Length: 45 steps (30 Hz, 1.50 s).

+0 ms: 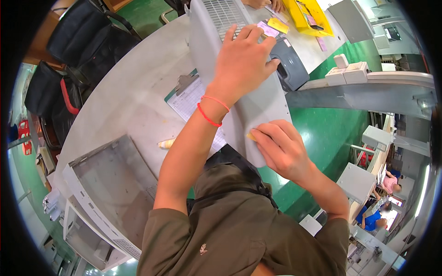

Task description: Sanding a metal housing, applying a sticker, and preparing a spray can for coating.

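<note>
A light grey sheet-metal housing (209,50) with a slotted grille lies across the table in front of me. My left hand (244,57), with red cords round its wrist, rests on it beside the grille. The fingers are apart and slightly bent, with the thumb toward the right edge. Nearer to me, my right hand (281,149) is closed in a pinch on a small yellow piece (251,136), against the housing's near end. Most of that piece is hidden by the fingers. Under my left forearm lies a clipboard (182,94) with a printed sheet, partly covered.
A pale wrapped roll (166,144) lies on the table (124,92). More grey metal housings (113,170) stand at left. A dark grey case (292,64), pink and yellow slips (278,25) and a yellow bin (306,18) are beyond. Another person's hands (264,3) show at the top.
</note>
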### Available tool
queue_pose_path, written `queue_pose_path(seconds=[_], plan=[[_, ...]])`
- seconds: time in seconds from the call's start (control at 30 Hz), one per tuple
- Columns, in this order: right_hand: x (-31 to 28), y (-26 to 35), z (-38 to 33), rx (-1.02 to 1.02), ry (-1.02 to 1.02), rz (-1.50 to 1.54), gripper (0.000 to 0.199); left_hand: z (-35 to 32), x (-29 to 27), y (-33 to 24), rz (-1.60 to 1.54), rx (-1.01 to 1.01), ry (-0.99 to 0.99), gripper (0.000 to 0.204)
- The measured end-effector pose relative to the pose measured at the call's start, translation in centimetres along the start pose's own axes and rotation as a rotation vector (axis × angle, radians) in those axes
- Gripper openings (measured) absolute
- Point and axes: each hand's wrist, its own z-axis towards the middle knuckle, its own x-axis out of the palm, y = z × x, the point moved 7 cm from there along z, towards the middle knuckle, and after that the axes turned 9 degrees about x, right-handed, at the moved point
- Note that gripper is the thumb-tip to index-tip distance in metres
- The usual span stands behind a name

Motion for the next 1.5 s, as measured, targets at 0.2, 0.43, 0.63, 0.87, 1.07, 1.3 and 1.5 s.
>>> queue_pose_path(seconds=[0.2,0.43,0.63,0.87,1.07,1.3,1.5], plan=[[-0.3,-0.1,-0.9,0.027,0.001,0.018,0.036,0.1,0.1,-0.2,0.02,-0.008,0.008,0.039],[-0.1,-0.2,-1.3,0.026,-0.001,0.04,0.037,0.1,0.0,-0.1,-0.015,-0.012,0.006,0.039],[0.1,-0.2,-0.7,0.016,-0.009,0.04,0.038,0.0,0.0,0.0,0.004,-0.001,0.008,0.039],[0.2,-0.2,-0.5,0.001,-0.019,0.017,0.028,0.0,0.0,0.1,-0.01,-0.008,0.006,0.04],[0.2,0.0,-0.5,0.031,-0.012,0.019,0.03,0.0,0.0,0.0,-0.006,-0.008,0.009,0.04],[-0.1,0.0,-0.8,0.047,-0.007,0.041,0.032,0.0,0.3,0.0,-0.002,-0.021,0.003,0.038],[0.0,-0.3,-1.3,0.064,-0.018,0.068,0.031,0.0,0.3,0.2,0.003,-0.006,-0.011,0.038]])
